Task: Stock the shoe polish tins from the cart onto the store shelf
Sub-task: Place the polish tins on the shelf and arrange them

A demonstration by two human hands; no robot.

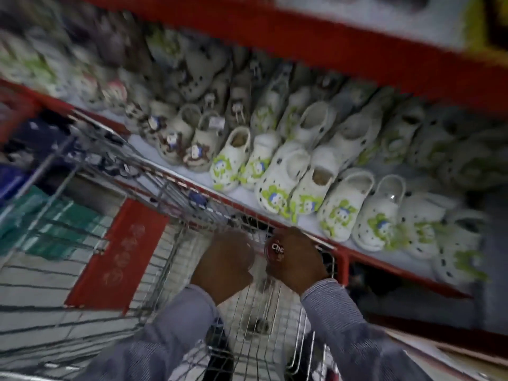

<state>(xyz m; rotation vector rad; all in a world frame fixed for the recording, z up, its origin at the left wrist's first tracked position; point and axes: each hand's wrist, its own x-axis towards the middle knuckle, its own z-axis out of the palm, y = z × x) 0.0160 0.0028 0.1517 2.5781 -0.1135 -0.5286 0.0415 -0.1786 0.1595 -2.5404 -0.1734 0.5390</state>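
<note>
My right hand [298, 261] is closed around a round shoe polish tin [276, 250] with a dark red lid and white lettering, held over the wire cart [154, 188]. My left hand [224, 266] is beside it, fingers curled; the blur hides whether it holds anything. Both hands hover just below the red front edge of the store shelf [275, 215]. The whole view is smeared by motion.
The shelf carries rows of white clogs with green cartoon prints [277, 188] and beige ones [178, 141] further left. A second red shelf [330, 42] runs above. A red panel [121, 257] shows through the cart's side. Tiled floor lies at the left.
</note>
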